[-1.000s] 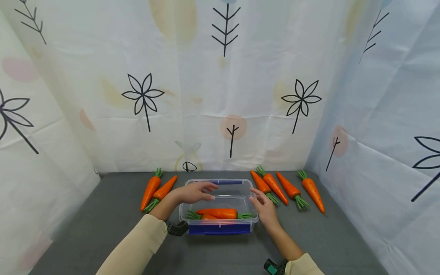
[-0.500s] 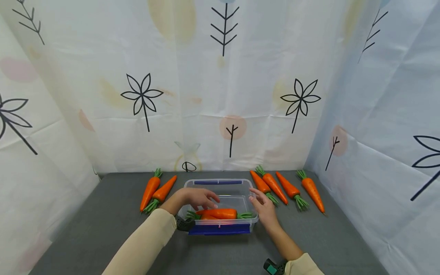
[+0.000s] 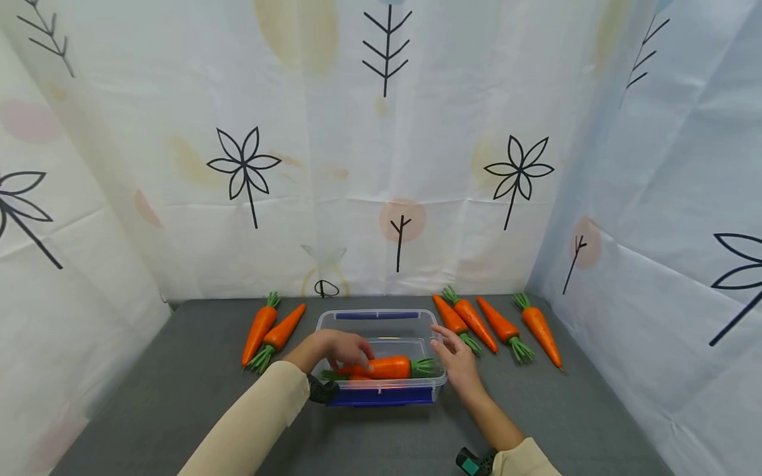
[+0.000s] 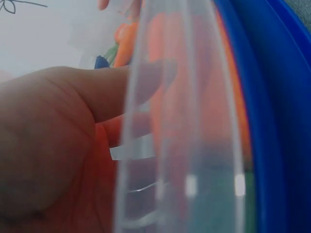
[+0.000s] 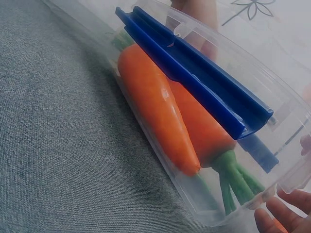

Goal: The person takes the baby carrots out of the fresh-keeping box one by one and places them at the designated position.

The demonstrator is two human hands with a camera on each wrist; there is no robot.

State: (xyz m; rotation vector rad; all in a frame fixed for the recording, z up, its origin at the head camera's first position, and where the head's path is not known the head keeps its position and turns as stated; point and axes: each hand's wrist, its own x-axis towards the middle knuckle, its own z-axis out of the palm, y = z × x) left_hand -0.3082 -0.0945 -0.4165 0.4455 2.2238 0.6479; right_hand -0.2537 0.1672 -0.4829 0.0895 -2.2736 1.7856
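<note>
A clear plastic box (image 3: 439, 382) with blue latches stands in the middle of the table, with two orange carrots lying inside along its near wall. My left hand (image 3: 340, 348) reaches over the left side and grips the rear carrot (image 3: 394, 367), its green top pointing right. Through the wall in the left wrist view, the thumb of my left hand (image 4: 53, 126) lies against orange. The front carrot (image 5: 155, 111) lies against the near wall, partly hidden in the head view. My right hand (image 3: 458, 363) rests at the box's right rim, fingers loosely spread and holding nothing.
Two carrots lie left of the box, one (image 3: 260, 330) beside another (image 3: 286, 330). Several more, including the rightmost carrot (image 3: 540, 334), lie to the right. A patterned white curtain (image 3: 333, 165) encloses the grey table (image 3: 178, 383) behind and at both sides.
My left hand has come down and right into the box and taken hold of the rear carrot. That carrot has shifted slightly, its green top now higher. My right hand has stayed put.
</note>
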